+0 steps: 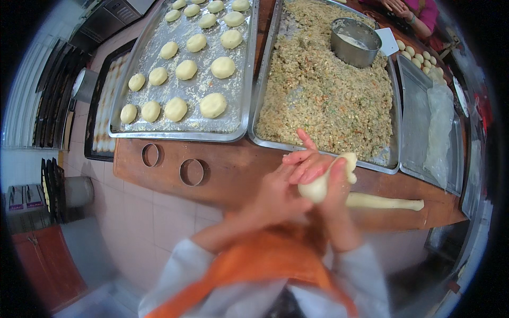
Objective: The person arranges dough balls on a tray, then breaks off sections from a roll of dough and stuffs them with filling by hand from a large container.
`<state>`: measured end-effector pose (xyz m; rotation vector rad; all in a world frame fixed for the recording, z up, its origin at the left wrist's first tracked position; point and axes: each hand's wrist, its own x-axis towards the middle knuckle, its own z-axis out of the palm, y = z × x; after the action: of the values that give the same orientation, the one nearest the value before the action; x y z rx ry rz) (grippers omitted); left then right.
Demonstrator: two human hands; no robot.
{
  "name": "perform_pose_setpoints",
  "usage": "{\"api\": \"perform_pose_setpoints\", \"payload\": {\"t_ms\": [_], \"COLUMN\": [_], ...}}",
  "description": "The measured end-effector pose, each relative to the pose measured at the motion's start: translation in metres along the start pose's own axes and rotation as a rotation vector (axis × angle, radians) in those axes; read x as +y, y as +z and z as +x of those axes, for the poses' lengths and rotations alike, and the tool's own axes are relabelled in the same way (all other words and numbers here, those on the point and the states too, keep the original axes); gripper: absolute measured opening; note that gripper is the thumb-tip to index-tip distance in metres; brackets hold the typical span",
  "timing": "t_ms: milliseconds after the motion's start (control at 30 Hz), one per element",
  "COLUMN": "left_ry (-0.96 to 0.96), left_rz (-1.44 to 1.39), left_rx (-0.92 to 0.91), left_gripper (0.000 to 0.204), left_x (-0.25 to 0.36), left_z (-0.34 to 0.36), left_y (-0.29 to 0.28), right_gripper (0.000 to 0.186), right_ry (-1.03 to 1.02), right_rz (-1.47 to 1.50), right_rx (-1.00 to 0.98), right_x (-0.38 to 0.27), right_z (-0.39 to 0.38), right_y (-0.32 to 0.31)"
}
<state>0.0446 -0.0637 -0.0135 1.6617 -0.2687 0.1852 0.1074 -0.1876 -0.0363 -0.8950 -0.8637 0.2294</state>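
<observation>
My hands meet above the near edge of the wooden table (228, 177), around a lump of pale dough (314, 190). From the right, my right hand (336, 195) grips the lump, and a ragged flap of dough sticks up past the thumb. My left hand (282, 185) closes against the dough's left side, one finger pointing up and away. Fingers hide part of the lump. A long rolled strip of dough (389, 202) lies on the table just right of my right hand. Beyond my hands sits a metal tray (318, 147) spread with crumbly, speckled filling (328, 106).
At far left, a floured tray (175, 133) holds several round dough cakes (212, 105). Two metal rings (191, 172) rest before it. A round metal tin (354, 50) sits in the filling. At right, another tray (416, 127) bears a plastic sheet (439, 132); beyond are dough balls (419, 57) and another person's hands (397, 7).
</observation>
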Motion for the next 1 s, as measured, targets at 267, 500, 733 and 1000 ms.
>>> {"api": "perform_pose_setpoints", "payload": {"t_ms": [267, 500, 733, 1000], "left_ry": [-0.176, -0.138, -0.2, -0.124], "left_rz": [-0.22, -0.163, -0.145, -0.149], "left_rx": [-0.081, -0.024, -0.001, -0.018], "left_gripper": [0.053, 0.037, 0.039, 0.038], "left_x": [-0.008, 0.0, -0.006, -0.011], "left_z": [-0.006, -0.003, -0.007, -0.009], "left_y": [-0.008, -0.003, -0.005, -0.012], "right_gripper": [0.05, 0.043, 0.057, 0.044], "right_ry": [0.169, 0.241, 0.191, 0.244], "right_rz": [-0.224, 0.039, -0.125, -0.071], "right_rx": [0.357, 0.493, 0.233, 0.383], "right_x": [-0.015, -0.017, -0.011, -0.019], "right_z": [0.011, 0.009, 0.003, 0.011], "right_y": [0.041, 0.041, 0.028, 0.05]}}
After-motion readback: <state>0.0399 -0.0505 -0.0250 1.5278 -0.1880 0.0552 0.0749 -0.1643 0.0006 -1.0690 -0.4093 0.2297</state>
